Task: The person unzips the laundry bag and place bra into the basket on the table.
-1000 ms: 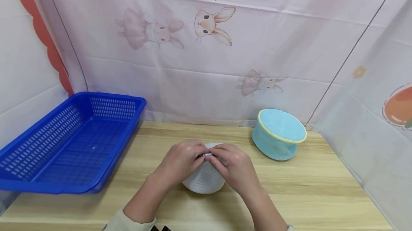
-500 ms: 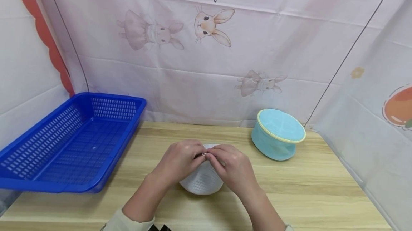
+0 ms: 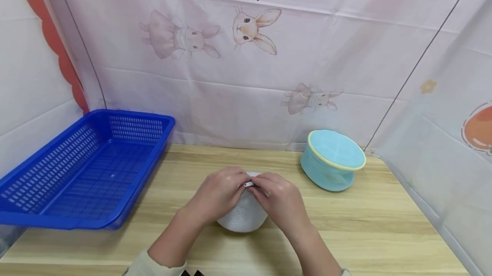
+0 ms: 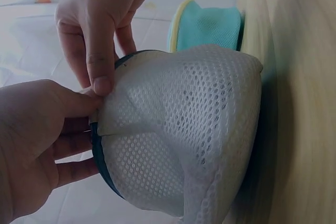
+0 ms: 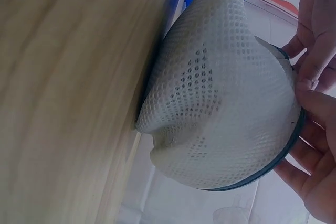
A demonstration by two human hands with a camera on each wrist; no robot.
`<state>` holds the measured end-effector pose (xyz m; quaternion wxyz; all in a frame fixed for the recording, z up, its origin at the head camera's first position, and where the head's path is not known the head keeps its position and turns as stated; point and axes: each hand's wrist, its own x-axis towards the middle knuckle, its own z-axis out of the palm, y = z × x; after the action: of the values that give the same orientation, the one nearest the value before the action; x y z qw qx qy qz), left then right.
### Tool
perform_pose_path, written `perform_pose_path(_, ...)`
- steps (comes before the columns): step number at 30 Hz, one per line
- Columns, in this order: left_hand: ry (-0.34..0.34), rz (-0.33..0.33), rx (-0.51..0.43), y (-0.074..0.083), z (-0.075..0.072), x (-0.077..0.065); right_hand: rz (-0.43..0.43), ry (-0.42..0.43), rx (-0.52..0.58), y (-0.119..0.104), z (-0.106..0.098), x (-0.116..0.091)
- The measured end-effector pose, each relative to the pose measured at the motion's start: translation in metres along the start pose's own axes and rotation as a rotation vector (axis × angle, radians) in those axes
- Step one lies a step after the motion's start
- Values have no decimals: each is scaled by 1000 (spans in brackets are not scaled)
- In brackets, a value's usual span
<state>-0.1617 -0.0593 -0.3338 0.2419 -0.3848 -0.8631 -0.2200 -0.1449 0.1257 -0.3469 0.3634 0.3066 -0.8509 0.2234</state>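
Note:
A white mesh laundry bag (image 3: 243, 217) with a dark teal trimmed edge stands on the wooden table, its sides dented. Over its top, my left hand (image 3: 216, 194) pinches the rim between thumb and fingers. My right hand (image 3: 282, 201) pinches the same rim right beside it, and the fingertips of both hands nearly meet. A small white zipper piece (image 3: 248, 184) shows between them. In the left wrist view, the left hand's other fingers lie behind the bag's (image 4: 157, 103) trimmed edge. The right wrist view shows the right hand's (image 5: 321, 182) fingers behind that edge too.
A large blue plastic basket (image 3: 134, 201) with slatted sides stands at the left. At the back right is a light blue mesh bag (image 3: 326, 173) with yellow trim. Printed cloth walls (image 3: 230, 109) enclose the table (image 3: 365, 224) at the back and sides.
Both hands stay almost in place on the rim. The white zipper piece between the fingertips shows more plainly than half a second ago, and the bag has shifted very slightly right.

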Motion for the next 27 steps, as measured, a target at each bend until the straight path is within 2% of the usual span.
perform_pose_path(18,-47,-67,-10,4,2,-2,103,21,-11,-5,0,-1)
perform_pose_path(27,17,-13,18,9,3,-2,217,28,-19,-12,-2,1)
